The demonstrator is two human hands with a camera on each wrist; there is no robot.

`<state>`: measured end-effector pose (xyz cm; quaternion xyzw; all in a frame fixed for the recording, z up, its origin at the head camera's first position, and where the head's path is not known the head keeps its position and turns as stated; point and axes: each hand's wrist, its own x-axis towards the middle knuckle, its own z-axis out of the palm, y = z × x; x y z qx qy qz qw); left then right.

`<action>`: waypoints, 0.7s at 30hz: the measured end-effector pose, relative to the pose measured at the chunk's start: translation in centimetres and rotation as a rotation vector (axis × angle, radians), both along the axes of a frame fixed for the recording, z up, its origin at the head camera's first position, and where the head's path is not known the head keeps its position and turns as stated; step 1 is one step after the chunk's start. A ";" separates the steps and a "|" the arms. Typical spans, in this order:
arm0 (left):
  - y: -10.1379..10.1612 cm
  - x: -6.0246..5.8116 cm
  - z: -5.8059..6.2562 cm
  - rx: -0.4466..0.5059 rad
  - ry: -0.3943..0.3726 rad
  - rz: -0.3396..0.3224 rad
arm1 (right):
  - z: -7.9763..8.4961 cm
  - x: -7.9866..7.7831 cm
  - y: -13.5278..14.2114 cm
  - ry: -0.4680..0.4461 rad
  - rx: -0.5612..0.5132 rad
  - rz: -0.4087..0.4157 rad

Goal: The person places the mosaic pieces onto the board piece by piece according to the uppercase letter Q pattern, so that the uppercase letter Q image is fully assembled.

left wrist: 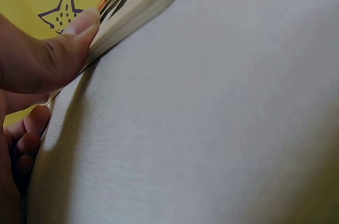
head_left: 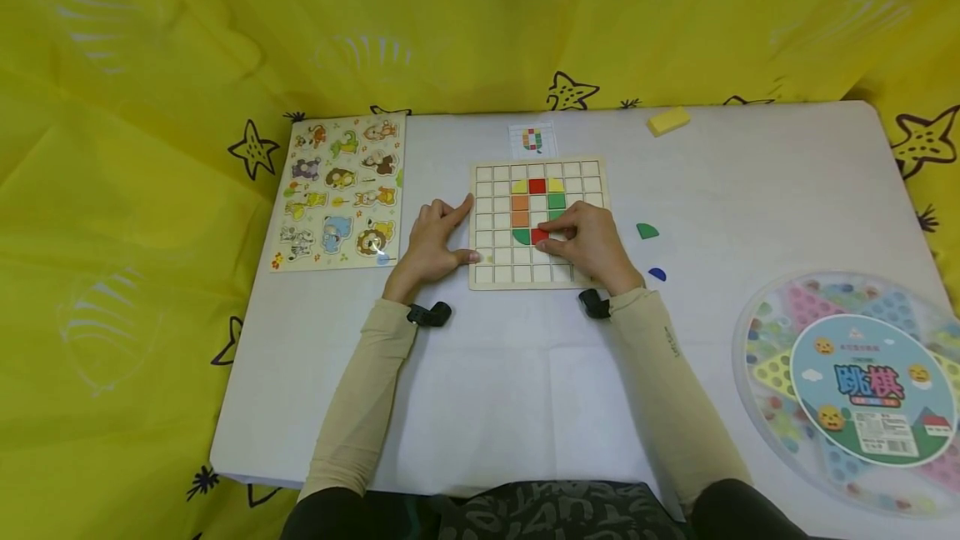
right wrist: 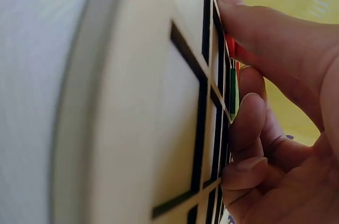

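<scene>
A wooden grid board [head_left: 483, 269] lies on the table in front of the person. My right hand [head_left: 592, 244] pinches a red square tile [head_left: 538, 236] between thumb and index finger, low in the ring of coloured tiles. Left of it sits a green quarter-round tile [head_left: 521, 237]. Orange tiles [head_left: 520, 203] line the left, a green square [head_left: 556, 202] the right; yellow tiles [head_left: 519, 187] flank a red square [head_left: 537, 187] on top. My left hand [head_left: 431, 247] rests at the board's left edge, thumb [left wrist: 79, 28] on its rim, thumb and index finger spread apart.
Above the board lies a pattern card [head_left: 517, 144]. Right of it are a loose green quarter-round tile [head_left: 647, 231], a blue half-round tile [head_left: 657, 274] and a yellow block [head_left: 669, 121]. An animal puzzle [head_left: 318, 236] lies left; a round Chinese checkers box [head_left: 847, 390] stands front right.
</scene>
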<state>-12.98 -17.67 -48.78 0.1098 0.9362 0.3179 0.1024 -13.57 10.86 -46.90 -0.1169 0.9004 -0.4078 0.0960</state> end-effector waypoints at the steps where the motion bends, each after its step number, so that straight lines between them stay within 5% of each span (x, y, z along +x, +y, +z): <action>1: 0.0 0.0 0.0 0.001 -0.002 0.000 | 0.0 0.0 0.0 0.000 -0.002 -0.001; 11: 0.1 0.0 0.1 -0.012 -0.012 -0.006 | 0.1 0.5 1.1 0.019 -0.051 -0.050; 21: 0.2 0.2 0.3 -0.015 -0.012 -0.006 | 1.5 1.4 6.3 0.143 -0.014 -0.230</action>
